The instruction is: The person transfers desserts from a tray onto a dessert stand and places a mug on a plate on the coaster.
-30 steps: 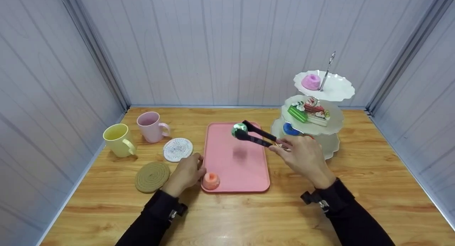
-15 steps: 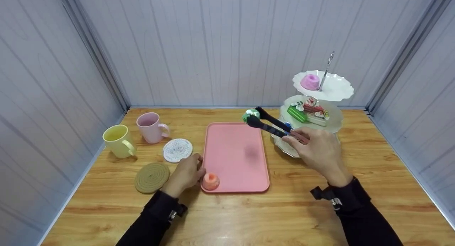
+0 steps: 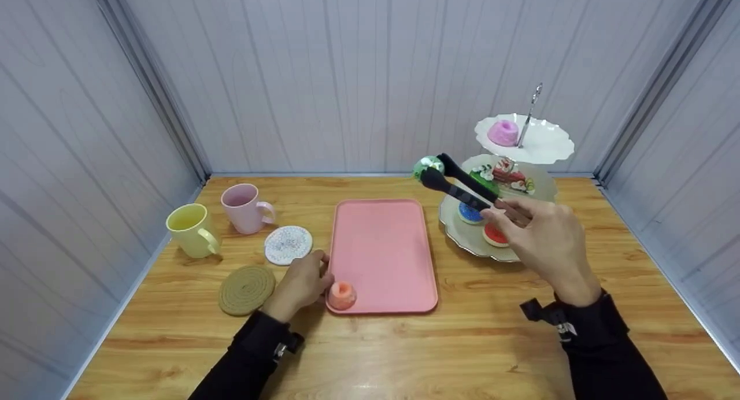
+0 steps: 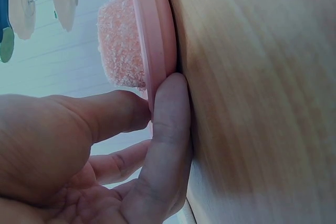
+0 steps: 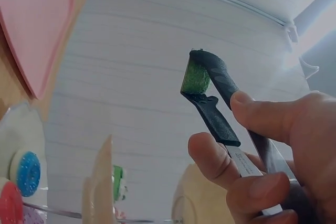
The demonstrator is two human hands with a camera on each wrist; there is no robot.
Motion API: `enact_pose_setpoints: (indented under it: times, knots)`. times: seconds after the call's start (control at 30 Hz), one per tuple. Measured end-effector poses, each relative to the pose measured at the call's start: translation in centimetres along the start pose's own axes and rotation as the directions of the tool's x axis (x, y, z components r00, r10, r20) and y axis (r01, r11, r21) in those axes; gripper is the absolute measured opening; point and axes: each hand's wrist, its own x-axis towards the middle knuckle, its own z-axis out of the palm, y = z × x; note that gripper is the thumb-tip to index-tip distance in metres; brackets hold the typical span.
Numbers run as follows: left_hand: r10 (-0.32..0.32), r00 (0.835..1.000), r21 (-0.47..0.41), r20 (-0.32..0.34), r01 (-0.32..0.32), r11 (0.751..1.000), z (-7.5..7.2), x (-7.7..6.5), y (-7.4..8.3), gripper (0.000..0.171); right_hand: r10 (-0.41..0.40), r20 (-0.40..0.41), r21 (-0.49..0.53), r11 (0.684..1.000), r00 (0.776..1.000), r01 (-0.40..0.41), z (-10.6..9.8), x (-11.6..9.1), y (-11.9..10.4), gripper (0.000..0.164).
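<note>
My left hand (image 3: 300, 281) pinches the left rim of the pink tray (image 3: 381, 250), with the thumb at the top of the rim and the index finger along its outer side in the left wrist view. Close to those fingers, a peach ring-shaped cake (image 3: 342, 296) sits in the tray's near left corner. Black-tipped tongs (image 3: 457, 193) are held in my right hand (image 3: 546, 238), thumb on one arm and fingers round the other. Between the tong tips is a small green round cake (image 3: 426, 166), raised in the air left of the tiered stand's middle plate.
A white three-tier stand (image 3: 549, 143) at the right bears a pink cake (image 3: 503, 133), cake slices (image 3: 513, 177), and blue (image 3: 469, 213) and red (image 3: 496, 235) round sweets. Yellow mug (image 3: 193, 232), pink mug (image 3: 245, 209), white coaster (image 3: 288, 245) and woven coaster (image 3: 247, 290) stand left.
My right hand has moved right and away from me, carrying the green cake in the tongs from over the tray to beside the stand. My left hand has stayed at the rim.
</note>
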Motion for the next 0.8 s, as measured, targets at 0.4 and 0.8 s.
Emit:
enact_pose_setpoints:
  times: [0.4, 0.8]
  knots:
    - [-0.066, 0.997, 0.01, 0.029, 0.066, 0.998, -3.3, -2.6, 5.2, 0.033, 0.019, -0.106, -0.02, 1.0, 0.994, -0.021, -2.1, 0.2, 0.2, 0.035]
    - [0.039, 0.999, -0.012, -0.016, -0.039, 0.999, -2.6, -2.2, 3.8, 0.03, 0.051, -0.188, -0.044, 0.997, 0.981, -0.06, -3.8, 0.2, 1.2, 0.037]
